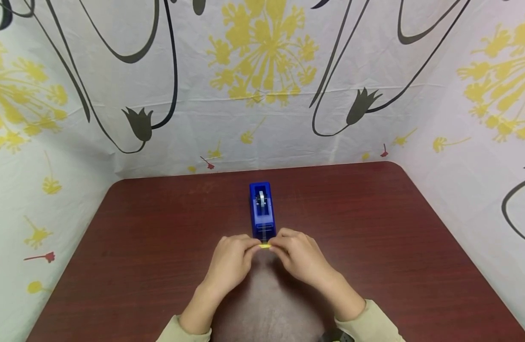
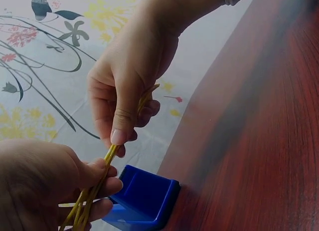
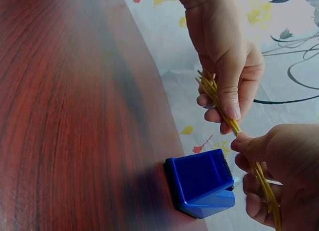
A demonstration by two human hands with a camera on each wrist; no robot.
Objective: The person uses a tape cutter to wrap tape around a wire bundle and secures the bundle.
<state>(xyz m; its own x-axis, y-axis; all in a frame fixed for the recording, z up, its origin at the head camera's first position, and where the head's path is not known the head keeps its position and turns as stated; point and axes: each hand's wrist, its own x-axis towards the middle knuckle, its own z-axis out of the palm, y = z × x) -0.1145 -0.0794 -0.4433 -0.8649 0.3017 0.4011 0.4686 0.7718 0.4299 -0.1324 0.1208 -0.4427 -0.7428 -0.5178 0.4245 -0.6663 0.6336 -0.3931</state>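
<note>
Both hands meet over the table, just in front of a blue tape dispenser (image 1: 262, 209). The left hand (image 1: 230, 259) pinches one part of a bundle of thin yellow strands (image 3: 232, 122) between thumb and fingers. Close beside it, the right hand (image 1: 301, 256) grips the same bundle, thumb on top. Loose strand ends (image 2: 79, 211) fan out past the fingers on each side. The dispenser's toothed cutting edge (image 3: 226, 163) faces the hands. A thin pale strip (image 3: 274, 181) shows between the right fingers and the dispenser. Fingers hide much of the bundle.
The dark red wooden table (image 1: 160, 228) has rounded far corners. A white cloth (image 1: 254, 128) printed with yellow flowers and dark stems hangs behind it and along both sides. A dark object (image 1: 337, 336) lies by the right sleeve at the near edge.
</note>
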